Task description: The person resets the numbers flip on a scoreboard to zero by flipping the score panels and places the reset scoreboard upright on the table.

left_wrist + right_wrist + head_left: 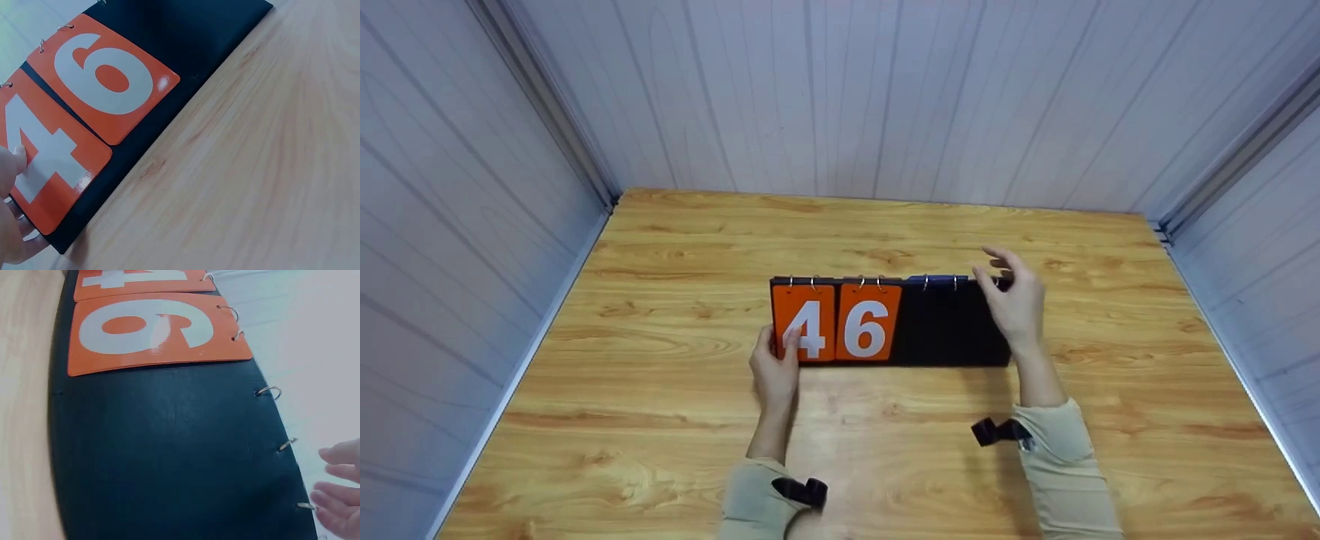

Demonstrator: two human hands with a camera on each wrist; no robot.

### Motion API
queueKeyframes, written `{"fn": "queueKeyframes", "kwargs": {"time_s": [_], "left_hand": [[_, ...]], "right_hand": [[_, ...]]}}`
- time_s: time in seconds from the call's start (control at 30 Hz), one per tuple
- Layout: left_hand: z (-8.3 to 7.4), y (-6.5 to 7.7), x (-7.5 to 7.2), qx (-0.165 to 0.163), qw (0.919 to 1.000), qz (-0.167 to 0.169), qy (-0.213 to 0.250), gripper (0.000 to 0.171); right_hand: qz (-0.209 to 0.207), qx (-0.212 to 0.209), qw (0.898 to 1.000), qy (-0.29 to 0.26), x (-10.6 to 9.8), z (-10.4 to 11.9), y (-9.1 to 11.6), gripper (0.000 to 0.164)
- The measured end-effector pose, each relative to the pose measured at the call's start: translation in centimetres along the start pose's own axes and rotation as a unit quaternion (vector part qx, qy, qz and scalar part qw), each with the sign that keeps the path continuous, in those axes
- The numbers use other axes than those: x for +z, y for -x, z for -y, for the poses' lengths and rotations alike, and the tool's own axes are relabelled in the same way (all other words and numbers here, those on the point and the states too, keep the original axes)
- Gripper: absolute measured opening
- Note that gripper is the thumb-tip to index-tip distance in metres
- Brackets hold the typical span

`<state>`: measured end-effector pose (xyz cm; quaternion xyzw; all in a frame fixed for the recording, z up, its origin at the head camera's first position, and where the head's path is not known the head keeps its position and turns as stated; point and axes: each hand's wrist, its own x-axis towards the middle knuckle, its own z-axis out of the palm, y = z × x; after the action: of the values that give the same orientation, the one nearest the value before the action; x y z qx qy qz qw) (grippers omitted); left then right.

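Note:
A black flip scoreboard [949, 330] stands on the table, its face tilted toward me. An orange card with a white 4 [813, 322] and another with a white 6 [867, 322] hang from metal rings on its left half. My left hand [775, 375] grips the board's left edge, thumb over the 4 card and fingers behind. Near the top right corner is my right hand [1020, 304], its fingers loosely bent and apart, with no card between them. In the right wrist view, its fingertips [332, 455] are beside the end ring [306, 506]; whether they touch it I cannot tell.
The wood-grain table [675, 420] reaches pale panelled walls [847, 97] at the back and both sides. Behind the board's top edge a strip of blue [937, 279] shows between the rings. Each sleeve bears a black wrist camera [802, 492].

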<state>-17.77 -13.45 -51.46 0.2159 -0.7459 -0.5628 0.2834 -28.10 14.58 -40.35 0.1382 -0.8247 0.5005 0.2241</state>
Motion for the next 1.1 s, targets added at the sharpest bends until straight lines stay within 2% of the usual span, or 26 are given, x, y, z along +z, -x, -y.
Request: {"fn": "queueKeyframes", "kwargs": {"time_s": [0.1,0.17,0.33,0.43,0.57,0.77,0.9,1.1], "left_hand": [[-0.6,0.1,-0.3,-0.007,0.9998,-0.013,-0.011,0.035],[-1.2,0.3,-0.5,0.002,0.9995,-0.028,-0.010,0.040],[-3.3,1.0,-0.9,0.070,0.9956,-0.063,0.006,0.043],[-4.4,1.7,-0.8,0.103,0.9927,-0.055,0.029,0.040],[-5.3,2.7,-0.4,0.120,0.9903,-0.017,0.067,0.037],[-6.0,3.9,0.5,0.116,0.9873,0.046,0.098,0.042],[-6.2,4.2,1.3,0.112,0.9878,0.073,0.081,0.045],[-5.8,3.9,2.5,0.114,0.9885,0.097,0.025,0.047]], "right_hand": [[-0.061,-0.012,0.998,-0.020,-0.5,-0.4,1.2,0.026],[-0.098,-0.012,0.994,-0.038,-0.8,-0.5,2.1,0.026],[-0.164,0.007,0.984,-0.063,-1.1,0.1,4.2,0.031],[-0.185,0.035,0.980,-0.070,-1.0,-0.2,5.4,0.040],[-0.181,0.075,0.977,-0.088,-0.6,-2.3,6.5,0.053],[-0.155,0.122,0.976,-0.088,0.1,-6.5,7.9,0.063],[-0.159,0.132,0.975,-0.080,0.6,-7.8,8.2,0.063],[-0.163,0.141,0.972,-0.092,0.9,-7.5,7.9,0.062]]}}
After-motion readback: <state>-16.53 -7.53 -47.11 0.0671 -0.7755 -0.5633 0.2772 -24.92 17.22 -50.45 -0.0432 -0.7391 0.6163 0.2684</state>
